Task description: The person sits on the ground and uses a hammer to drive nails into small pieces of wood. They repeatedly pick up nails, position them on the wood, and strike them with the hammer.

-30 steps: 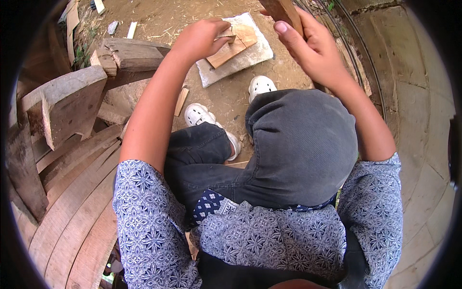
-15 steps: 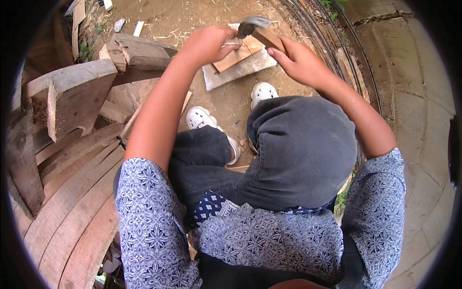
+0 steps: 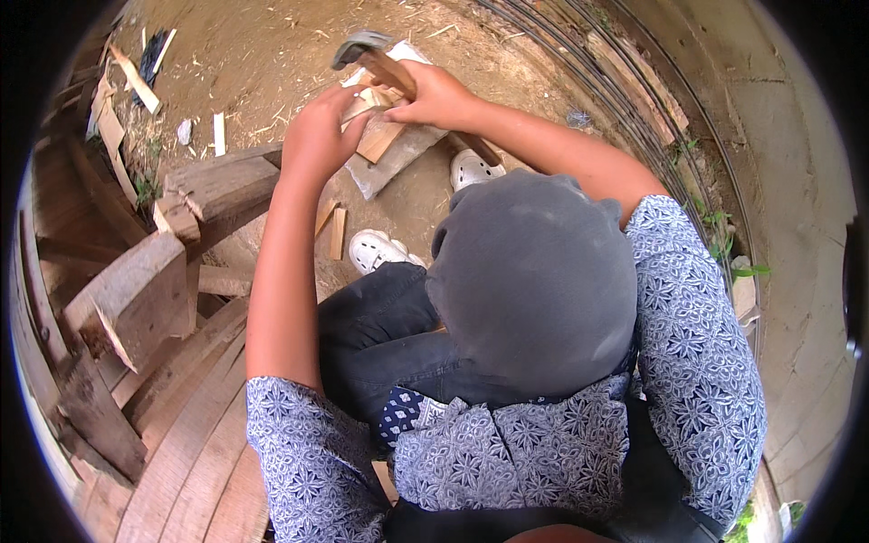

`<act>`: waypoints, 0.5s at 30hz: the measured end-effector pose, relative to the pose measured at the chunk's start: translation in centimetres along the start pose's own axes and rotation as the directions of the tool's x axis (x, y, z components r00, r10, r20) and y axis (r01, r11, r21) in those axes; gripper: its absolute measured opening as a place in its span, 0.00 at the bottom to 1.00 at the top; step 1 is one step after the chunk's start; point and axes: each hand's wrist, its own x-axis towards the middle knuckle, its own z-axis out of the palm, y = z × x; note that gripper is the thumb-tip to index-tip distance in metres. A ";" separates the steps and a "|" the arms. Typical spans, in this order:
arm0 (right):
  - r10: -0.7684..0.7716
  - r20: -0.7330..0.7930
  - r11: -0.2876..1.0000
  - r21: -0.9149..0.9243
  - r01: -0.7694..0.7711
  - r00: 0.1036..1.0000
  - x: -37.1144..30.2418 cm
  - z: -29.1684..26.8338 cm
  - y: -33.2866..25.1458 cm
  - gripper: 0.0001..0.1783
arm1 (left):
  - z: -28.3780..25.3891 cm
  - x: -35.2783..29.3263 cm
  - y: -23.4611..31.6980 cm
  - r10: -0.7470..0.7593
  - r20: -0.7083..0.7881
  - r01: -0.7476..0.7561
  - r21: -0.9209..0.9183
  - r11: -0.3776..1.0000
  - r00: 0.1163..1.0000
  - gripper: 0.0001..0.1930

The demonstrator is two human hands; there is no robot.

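My left hand [image 3: 315, 136] is closed on a small pale wood piece [image 3: 360, 106], thumb on its near side. My right hand [image 3: 436, 98] grips the wooden handle of a claw hammer [image 3: 389, 72], its dark metal head raised beyond the fingers. The right thumb and fingertips come close to the small piece; whether they touch it I cannot tell. Under both hands lies a flat wooden board [image 3: 380, 140], resting on a pale stone slab [image 3: 398, 165] on the ground. Part of the board is hidden by my hands.
Stacked timber planks [image 3: 195, 425] and thick beams [image 3: 226, 185] fill the left side. Wood scraps [image 3: 219, 134] and shavings lie on the dirt. Long dark rods [image 3: 625, 86] run along the right, beside a concrete surface [image 3: 787, 181]. My white shoes [image 3: 380, 249] flank the near side of the slab.
My right hand has brought the hammer leftward and in toward my left hand, and its head now points up and left. The whole view has also shifted.
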 end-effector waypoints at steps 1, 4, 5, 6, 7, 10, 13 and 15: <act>0.010 -0.007 0.995 0.099 -0.009 1.000 0.1 0.5 0.2 0.31 | -0.1 0.1 0.4 0.001 0.004 -0.001 0.005 1.000 1.000 0.18; 0.015 -0.026 0.994 0.107 -0.012 1.000 0.5 0.9 -0.2 0.27 | -0.4 0.1 0.5 0.003 0.005 -0.003 0.015 1.000 1.000 0.18; 0.013 -0.032 0.998 0.061 -0.011 0.999 0.7 0.8 -0.5 0.27 | -0.2 0.0 0.1 0.015 -0.001 -0.015 0.008 1.000 1.000 0.18; 0.009 -0.039 0.998 0.068 -0.006 0.999 0.7 0.7 -0.3 0.26 | -0.2 0.2 0.3 0.033 -0.010 -0.033 -0.003 0.999 0.999 0.18; 0.004 -0.045 0.997 0.075 -0.001 0.999 0.6 0.6 -0.1 0.25 | -0.1 0.3 0.4 0.034 -0.020 -0.035 -0.034 0.999 0.999 0.18; -0.021 -0.060 0.997 0.073 0.025 0.998 0.6 0.5 0.2 0.23 | -0.1 0.2 0.9 0.026 -0.032 -0.029 -0.104 0.994 0.999 0.17; -0.023 -0.059 0.995 0.091 0.028 0.998 0.7 0.5 0.2 0.25 | -0.2 0.3 0.9 0.004 -0.013 -0.005 -0.116 0.993 1.000 0.16; -0.027 -0.050 0.995 0.097 0.032 0.998 0.8 0.4 0.1 0.27 | -0.2 0.4 0.9 -0.008 -0.001 0.007 -0.117 0.993 1.000 0.16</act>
